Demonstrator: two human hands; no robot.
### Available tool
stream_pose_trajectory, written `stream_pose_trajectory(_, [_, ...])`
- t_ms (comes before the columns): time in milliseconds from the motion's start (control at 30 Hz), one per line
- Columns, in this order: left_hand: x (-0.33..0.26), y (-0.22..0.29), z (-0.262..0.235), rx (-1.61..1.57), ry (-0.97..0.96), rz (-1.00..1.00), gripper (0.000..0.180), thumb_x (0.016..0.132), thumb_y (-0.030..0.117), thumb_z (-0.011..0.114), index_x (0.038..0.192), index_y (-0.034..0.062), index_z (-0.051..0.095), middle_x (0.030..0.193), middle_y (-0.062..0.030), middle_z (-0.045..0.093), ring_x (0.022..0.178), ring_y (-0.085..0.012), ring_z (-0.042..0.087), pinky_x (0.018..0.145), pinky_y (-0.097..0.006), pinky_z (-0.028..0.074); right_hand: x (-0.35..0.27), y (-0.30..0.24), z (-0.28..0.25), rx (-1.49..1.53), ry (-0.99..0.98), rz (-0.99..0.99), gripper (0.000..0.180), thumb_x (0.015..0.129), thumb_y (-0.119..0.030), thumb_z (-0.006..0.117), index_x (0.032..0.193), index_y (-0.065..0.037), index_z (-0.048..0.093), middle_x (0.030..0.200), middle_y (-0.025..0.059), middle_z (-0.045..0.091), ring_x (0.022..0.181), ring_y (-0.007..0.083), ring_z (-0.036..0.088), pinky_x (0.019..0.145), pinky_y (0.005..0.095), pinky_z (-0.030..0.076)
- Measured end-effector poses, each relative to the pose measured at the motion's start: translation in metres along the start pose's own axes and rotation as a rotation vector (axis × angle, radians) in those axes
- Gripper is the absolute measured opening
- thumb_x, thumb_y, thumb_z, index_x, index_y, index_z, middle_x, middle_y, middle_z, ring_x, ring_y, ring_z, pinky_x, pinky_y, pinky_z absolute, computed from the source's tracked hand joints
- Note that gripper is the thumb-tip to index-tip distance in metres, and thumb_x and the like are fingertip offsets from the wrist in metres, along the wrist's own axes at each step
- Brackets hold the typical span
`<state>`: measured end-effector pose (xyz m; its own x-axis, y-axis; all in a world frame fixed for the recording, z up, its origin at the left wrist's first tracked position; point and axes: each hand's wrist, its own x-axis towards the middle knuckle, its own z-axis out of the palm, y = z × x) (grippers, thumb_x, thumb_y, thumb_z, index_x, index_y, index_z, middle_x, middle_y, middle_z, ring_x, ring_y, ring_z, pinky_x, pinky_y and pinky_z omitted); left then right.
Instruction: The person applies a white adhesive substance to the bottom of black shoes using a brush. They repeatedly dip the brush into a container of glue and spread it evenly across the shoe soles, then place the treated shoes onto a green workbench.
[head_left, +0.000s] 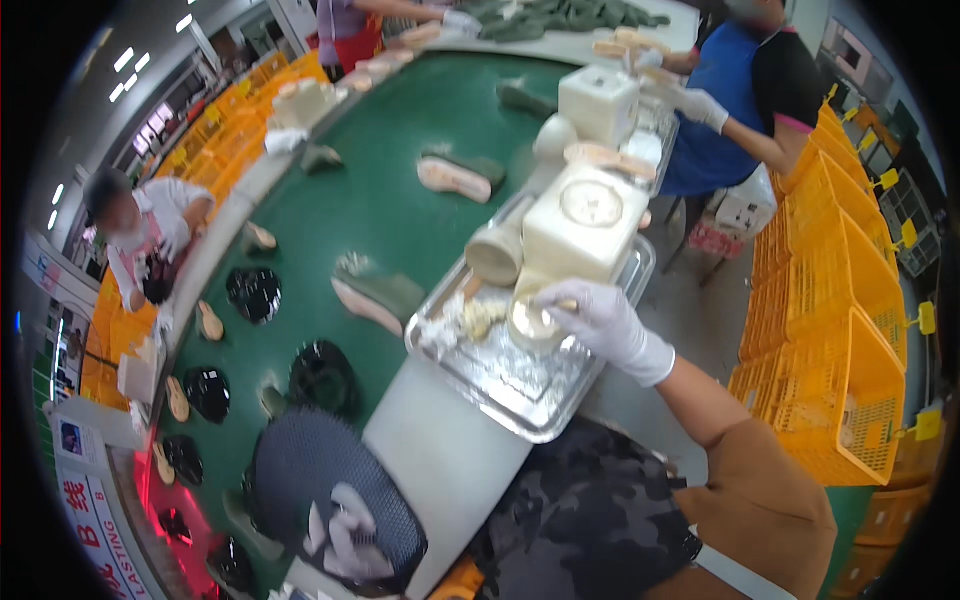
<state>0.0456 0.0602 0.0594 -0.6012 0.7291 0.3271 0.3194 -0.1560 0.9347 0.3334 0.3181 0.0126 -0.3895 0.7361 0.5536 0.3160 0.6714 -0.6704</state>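
Note:
My right hand [605, 325], in a white glove, reaches over a metal tray [500, 385]. Its fingers pinch what looks like a short pale brush handle [560, 303] above a small round cup [535, 320] of whitish stuff; the brush's tip is hidden. Beyond the hand a cream box-shaped container [585, 225] stands on the tray, beside a tipped round pot [494, 254]. Crumpled whitish and yellowish scraps [475, 315] lie at the tray's left. My left hand does not show. At lower left is a dark mesh object [330, 480] with pale grey pieces I cannot make out.
A green conveyor belt [390, 130] carries boot uppers with pale soles [455, 180] and glossy black pieces [255, 295]. Co-workers stand at far right [735, 105], left [150, 225] and the back. Orange crates [820, 330] are stacked along the right.

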Motion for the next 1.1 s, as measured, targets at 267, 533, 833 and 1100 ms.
stream_pose_trajectory(267, [0.012, -0.027, 0.058, -0.609, -0.316, -0.38, 0.048, 0.089, 0.008, 0.043, 0.136, 0.0006, 0.032, 0.064, 0.0001, 0.036, 0.059, -0.0112, 0.036, 0.054, -0.026, 0.037, -0.014, 0.006, 0.004, 0.019, -0.154, -0.066, 0.016, 0.079, -0.004, 0.061, 0.095, -0.006, 0.06, 0.086, 0.0093, 0.064, 0.079, 0.0254, 0.063, 0.071, 0.0297, 0.05])
stream_pose_trajectory(533, [0.013, -0.041, 0.083, -0.742, -0.551, -0.74, 0.047, 0.085, 0.009, 0.048, 0.129, -0.005, 0.038, 0.064, -0.0023, 0.043, 0.058, -0.0118, 0.042, 0.049, -0.028, 0.038, -0.01, 0.002, -0.009, 0.407, -0.063, 0.273, 0.011, 0.09, -0.009, 0.052, 0.093, 0.0, 0.057, 0.085, 0.0063, 0.062, 0.075, 0.0125, 0.059, 0.069, 0.0245, 0.047])
stream_pose_trajectory(833, [0.025, -0.039, 0.104, -0.605, -0.753, -0.923, 0.041, 0.091, 0.011, 0.035, 0.131, 0.0006, 0.038, 0.054, 0.0019, 0.03, 0.044, -0.0109, 0.032, 0.043, -0.023, 0.027, 0.007, 0.009, -0.008, 0.293, -0.15, 0.147, 0.011, 0.091, -0.01, 0.05, 0.092, 0.001, 0.054, 0.084, 0.0077, 0.061, 0.073, 0.0136, 0.058, 0.069, 0.0242, 0.047])
stream_pose_trajectory(1100, [0.027, -0.039, 0.114, -0.684, -0.74, -1.051, 0.04, 0.092, 0.011, 0.034, 0.131, 0.0009, 0.035, 0.053, 0.0013, 0.034, 0.042, -0.0096, 0.031, 0.041, -0.022, 0.027, 0.015, -0.001, -0.017, 0.475, -0.149, 0.231, 0.018, 0.093, -0.019, 0.049, 0.094, -0.002, 0.053, 0.084, 0.0036, 0.06, 0.068, 0.0056, 0.051, 0.061, 0.0191, 0.042])
